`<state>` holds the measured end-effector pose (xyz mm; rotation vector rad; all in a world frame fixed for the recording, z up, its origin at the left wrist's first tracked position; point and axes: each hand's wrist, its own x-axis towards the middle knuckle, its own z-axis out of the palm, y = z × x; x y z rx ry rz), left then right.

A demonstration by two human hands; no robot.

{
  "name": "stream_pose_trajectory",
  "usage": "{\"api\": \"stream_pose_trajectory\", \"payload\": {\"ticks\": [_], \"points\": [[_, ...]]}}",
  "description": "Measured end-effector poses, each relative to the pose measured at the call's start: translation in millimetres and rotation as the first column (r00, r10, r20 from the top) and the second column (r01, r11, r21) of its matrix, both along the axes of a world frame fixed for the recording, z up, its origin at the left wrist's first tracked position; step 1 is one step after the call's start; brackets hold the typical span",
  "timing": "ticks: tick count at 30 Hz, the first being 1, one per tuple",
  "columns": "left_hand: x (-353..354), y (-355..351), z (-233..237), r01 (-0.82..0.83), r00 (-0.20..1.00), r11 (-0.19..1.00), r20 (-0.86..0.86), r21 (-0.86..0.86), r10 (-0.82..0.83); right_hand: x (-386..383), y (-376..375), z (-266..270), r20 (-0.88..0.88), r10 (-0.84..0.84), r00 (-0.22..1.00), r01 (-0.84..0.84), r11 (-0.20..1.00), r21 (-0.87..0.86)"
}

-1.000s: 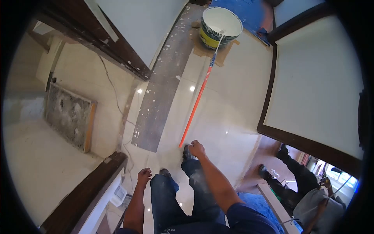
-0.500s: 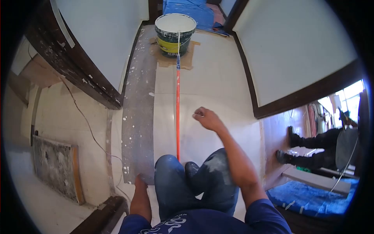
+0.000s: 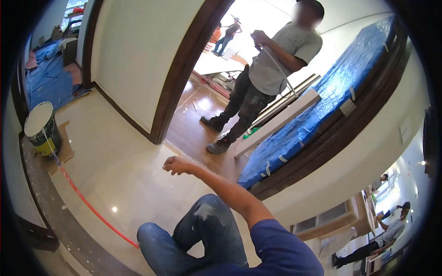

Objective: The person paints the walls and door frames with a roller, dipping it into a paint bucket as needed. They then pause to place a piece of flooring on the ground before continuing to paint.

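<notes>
My right hand (image 3: 178,166) is held out in front of my right knee, over the pale floor, with its fingers curled in. Whether anything sits inside those fingers is hidden. My left hand is out of view. Off to the left stands a dark green paint bucket (image 3: 56,138) with a yellow label, and pale paint shows in its open mouth. A red-orange extension pole (image 3: 87,204) runs from the bucket's front down to my bent left knee. Neither visible hand nor arm touches the pole.
A person (image 3: 281,60) in a grey shirt stands beyond the doorway, holding a thin pale strip (image 3: 279,67). A long board (image 3: 281,123) and blue plastic sheeting (image 3: 301,142) lie on the right. Cardboard (image 3: 66,146) is under the bucket. A dark door frame (image 3: 177,83) stands ahead.
My view has swung to the right and tilted, so the bucket and pole now appear at the left. The person in grey has come fully into view. My right hand stays raised with curled fingers.
</notes>
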<state>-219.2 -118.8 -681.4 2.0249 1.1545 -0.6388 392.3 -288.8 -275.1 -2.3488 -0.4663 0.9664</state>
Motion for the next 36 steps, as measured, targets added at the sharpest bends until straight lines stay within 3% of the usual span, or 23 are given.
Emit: {"api": "stream_pose_trajectory", "payload": {"ticks": [2,4,6,7,8,9,10,11,12,13,14,18,22,25,28,31,34,36], "points": [[-5.6,-13.0,10.9,-0.015,0.999,1.000,0.028,-0.016,0.016,16.8,-11.4,18.7,0.138,0.059,0.989,-0.049,0.996,-0.078],[-16.9,-26.0,22.2,-0.029,0.997,0.999,0.065,-0.042,0.032,23.7,-16.7,30.1,0.433,0.159,0.887,-0.146,0.987,-0.065],[-43.0,-41.7,29.8,-0.068,0.990,0.995,0.120,-0.070,0.076,32.1,-16.4,28.6,0.534,0.260,0.805,-0.301,0.953,-0.011],[-59.5,-48.8,27.7,-0.075,0.982,0.995,0.168,-0.073,0.086,31.5,-16.2,33.4,0.492,0.315,0.811,-0.319,0.945,-0.079],[-73.9,-55.8,25.1,-0.067,0.971,0.996,0.226,-0.053,0.077,8.3,-10.1,56.6,0.448,0.248,0.859,-0.241,0.968,-0.074],[-91.8,-59.8,13.0,-0.059,0.938,0.997,0.339,-0.048,0.072,15.2,-10.8,37.6,0.370,0.226,0.901,-0.247,0.969,0.010],[-94.0,-63.6,9.8,-0.077,0.951,0.991,0.306,0.107,0.041,4.6,-8.3,40.1,0.356,0.234,0.905,-0.273,0.960,0.062],[-97.5,-62.2,2.2,-0.146,0.972,0.989,0.184,0.003,0.143,-7.5,-4.7,38.3,0.319,0.245,0.916,-0.295,0.948,0.118],[-92.5,-62.2,5.3,-0.492,0.828,0.804,0.107,-0.334,0.551,-11.8,-1.4,17.6,0.351,0.263,0.899,-0.332,0.931,0.152],[-86.2,-62.5,8.4,-0.780,0.171,0.086,-0.080,-0.619,0.982,-25.7,1.8,12.3,0.302,0.279,0.912,-0.341,0.924,0.176],[-76.6,-62.1,16.2,-0.715,-0.360,-0.420,-0.221,-0.559,0.906,-40.4,7.6,12.1,0.253,0.285,0.925,-0.337,0.921,0.194],[-69.2,-71.7,62.1,-0.641,-0.427,-0.427,-0.167,-0.638,0.889,-102.4,40.5,-9.1,0.149,0.362,0.920,-0.388,0.895,0.219],[-58.4,-86.6,110.4,-0.622,-0.448,-0.373,-0.077,-0.689,0.891,-175.3,83.2,-34.3,0.086,0.587,0.805,-0.572,0.732,0.370],[-36.2,-90.3,159.9,-0.547,-0.569,-0.267,0.118,-0.793,0.814,-241.0,115.8,-41.2,0.114,0.736,0.667,-0.730,0.616,0.295],[-2.0,-89.6,261.5,-0.631,-0.575,-0.112,0.366,-0.768,0.732,-289.0,123.3,-61.7,0.233,0.877,0.420,-0.907,0.399,0.131],[13.6,-100.8,308.2,-0.662,-0.564,-0.119,0.389,-0.740,0.728,-327.7,124.7,-78.7,0.532,0.823,0.201,-0.975,0.220,0.028],[38.7,-124.2,376.3,-0.670,-0.584,-0.080,0.458,-0.738,0.670,-343.7,117.1,-58.2,0.722,0.665,0.194,-0.975,0.213,0.066],[43.4,-132.5,403.8,-0.669,-0.592,0.077,0.592,-0.739,0.547,-345.0,113.6,-49.2,0.790,0.581,0.197,-0.980,0.125,0.153]]}}
